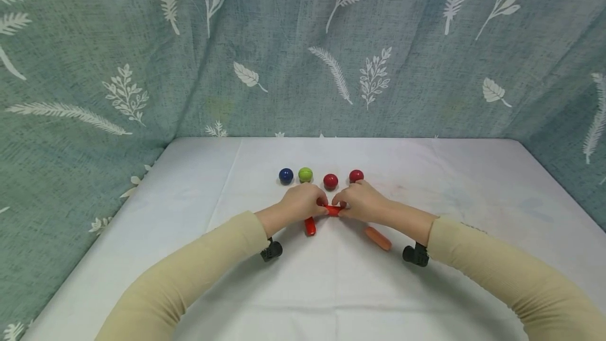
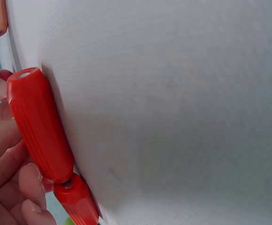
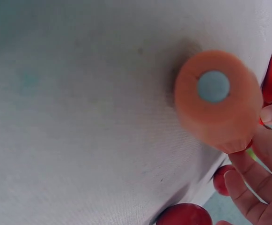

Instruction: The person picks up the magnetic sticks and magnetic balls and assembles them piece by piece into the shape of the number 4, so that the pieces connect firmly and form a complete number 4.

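In the head view, my left hand (image 1: pixel 303 200) and right hand (image 1: pixel 362 202) meet over the white table. Between them they pinch a glossy red rod (image 1: pixel 333 210), one at each end. A second red rod (image 1: pixel 310 226) lies just below my left hand. The left wrist view has a red grooved rod (image 2: pixel 42 126) with a hole in its end, and another red rod (image 2: pixel 77 201) beside its lower end. Close to the right wrist camera is an orange rod (image 3: pixel 220 117) with a round hole in its end; it partly hides my right fingers' grasp.
Beyond the hands stands a row of shiny balls: blue (image 1: pixel 286 176), green (image 1: pixel 305 174), red (image 1: pixel 330 181) and a second red ball (image 1: pixel 356 176) right at my right hand. White cloth (image 1: pixel 303 283) covers the table. A leaf-patterned curtain (image 1: pixel 284 88) closes off the back and sides.
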A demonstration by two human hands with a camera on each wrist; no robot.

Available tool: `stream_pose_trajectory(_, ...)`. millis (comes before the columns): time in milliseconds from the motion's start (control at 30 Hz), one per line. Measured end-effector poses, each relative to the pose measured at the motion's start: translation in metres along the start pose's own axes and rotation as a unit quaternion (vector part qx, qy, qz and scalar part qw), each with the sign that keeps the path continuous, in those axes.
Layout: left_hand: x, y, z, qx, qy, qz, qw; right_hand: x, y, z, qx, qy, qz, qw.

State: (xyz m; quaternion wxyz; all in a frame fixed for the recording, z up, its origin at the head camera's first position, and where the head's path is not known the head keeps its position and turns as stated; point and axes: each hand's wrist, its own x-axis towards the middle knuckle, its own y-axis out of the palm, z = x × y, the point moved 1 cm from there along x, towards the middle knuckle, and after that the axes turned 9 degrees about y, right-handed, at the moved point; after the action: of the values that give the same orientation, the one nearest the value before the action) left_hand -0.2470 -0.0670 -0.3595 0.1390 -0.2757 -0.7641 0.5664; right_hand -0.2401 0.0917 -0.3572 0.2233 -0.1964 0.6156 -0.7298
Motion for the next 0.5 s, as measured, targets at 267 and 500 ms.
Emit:
stream_pose_trajectory(267,0.0030,0.0031,-0.0041,0.003,-0.012,-0.011,0.9999,0.0025,-0.0002,-0.0033,-0.011,0.003,-0.002,0.9999)
stream_pose_trajectory(500,0.0057,0.0002,-0.0062,-0.002,-0.007,-0.015,0.9999,0.0039,-0.0024,-0.0052,-0.004,0.035,0.015,0.9993)
